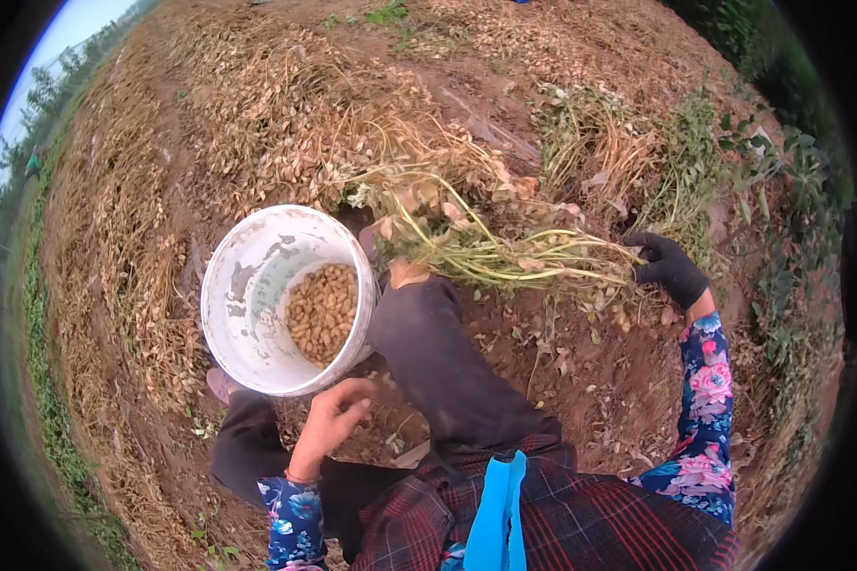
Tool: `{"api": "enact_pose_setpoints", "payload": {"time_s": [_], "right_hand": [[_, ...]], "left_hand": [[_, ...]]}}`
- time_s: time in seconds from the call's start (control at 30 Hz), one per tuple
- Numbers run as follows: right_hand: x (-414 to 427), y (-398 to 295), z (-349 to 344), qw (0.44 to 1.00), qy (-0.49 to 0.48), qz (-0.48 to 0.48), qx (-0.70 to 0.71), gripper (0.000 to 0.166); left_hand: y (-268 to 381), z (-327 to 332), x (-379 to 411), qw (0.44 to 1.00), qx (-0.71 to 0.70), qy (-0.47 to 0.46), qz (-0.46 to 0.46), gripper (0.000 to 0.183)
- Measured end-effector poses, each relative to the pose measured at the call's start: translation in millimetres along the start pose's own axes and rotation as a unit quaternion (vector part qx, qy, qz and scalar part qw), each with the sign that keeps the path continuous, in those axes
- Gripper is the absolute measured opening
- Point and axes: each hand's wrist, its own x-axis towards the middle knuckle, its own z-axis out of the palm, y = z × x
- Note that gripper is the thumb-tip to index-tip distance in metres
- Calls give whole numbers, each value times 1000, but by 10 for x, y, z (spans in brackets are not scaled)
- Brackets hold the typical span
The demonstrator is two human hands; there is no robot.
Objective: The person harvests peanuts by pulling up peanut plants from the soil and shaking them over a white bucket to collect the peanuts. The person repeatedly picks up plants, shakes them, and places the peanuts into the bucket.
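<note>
My right hand (668, 268), in a black glove, closes on the root end of a bundle of peanut plants (535, 257). Its pale green stems stretch leftward past my knee, and a few peanut pods (621, 317) hang close to the glove. Bare and loosely curled, my left hand (336, 417) is just below the rim of a white plastic bucket (218, 328); nothing shows in its fingers. The bucket tilts towards me beside my knee, with harvested peanuts (321, 314) gathered at its bottom.
Dried peanut plants (136, 285) cover the ground on the left and ahead. Greener pulled plants (685, 164) lie at the upper right, near leafy bushes (800, 214). Plastic film (489, 125) shows on the soil. Part of a person in green (34, 163) is far off at the left edge.
</note>
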Motion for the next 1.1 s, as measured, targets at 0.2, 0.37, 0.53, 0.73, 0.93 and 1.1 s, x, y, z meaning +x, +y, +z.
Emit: {"api": "enact_pose_setpoints", "payload": {"time_s": [0.2, 0.37, 0.53, 0.73, 0.93, 1.1], "right_hand": [[-897, 257, -889, 979, 199, -48, 20, 37], [-1007, 210, -1230, 932, 306, -181, 75, 38], [-595, 155, -1041, 917, 259, -275, 129, 30], [-252, 379, -622, 958, 193, -185, 105, 30], [-341, 760, -446, 975, 164, -122, 83, 30], [-109, 603, -207, 972, 131, -150, 121, 31]], "left_hand": [[-3, 27, -33, 999, -1, -13, 47, 19], [115, 69, -73, 996, -55, 2, 65, 17], [283, 47, -117, 992, -75, 23, 97, 13], [263, -16, -158, 989, -100, 45, 103, 14], [382, 105, -88, 992, -76, 30, 98, 15], [578, 176, 55, 980, -135, -8, 147, 22]]}}
